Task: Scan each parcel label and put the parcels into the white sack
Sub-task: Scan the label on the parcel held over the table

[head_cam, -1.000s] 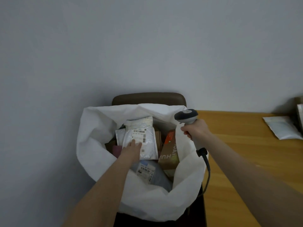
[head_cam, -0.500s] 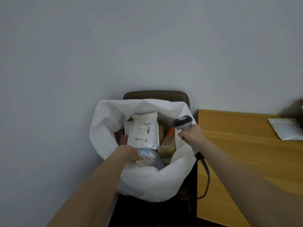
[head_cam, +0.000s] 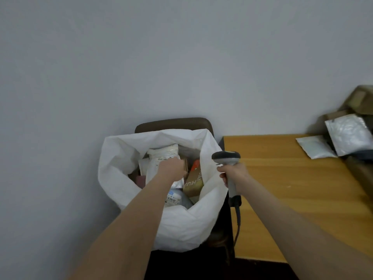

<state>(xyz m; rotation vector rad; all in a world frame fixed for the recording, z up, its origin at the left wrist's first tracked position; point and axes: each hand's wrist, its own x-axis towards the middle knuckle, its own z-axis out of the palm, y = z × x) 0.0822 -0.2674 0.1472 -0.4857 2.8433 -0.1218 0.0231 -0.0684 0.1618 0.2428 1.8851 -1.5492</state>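
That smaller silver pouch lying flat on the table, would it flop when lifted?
Probably floppy: the silver pouch lies thin and flat on the table. Likely light too; its shiny film may feel slippery.

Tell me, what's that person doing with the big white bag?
A person is packing parcels. Their left hand reaches into the white sack and touches a white labelled parcel lying there among others; whether it grips it is hard to see. Their right hand holds a barcode scanner beside the sack. Silver pouches wait on the wooden table to the right.
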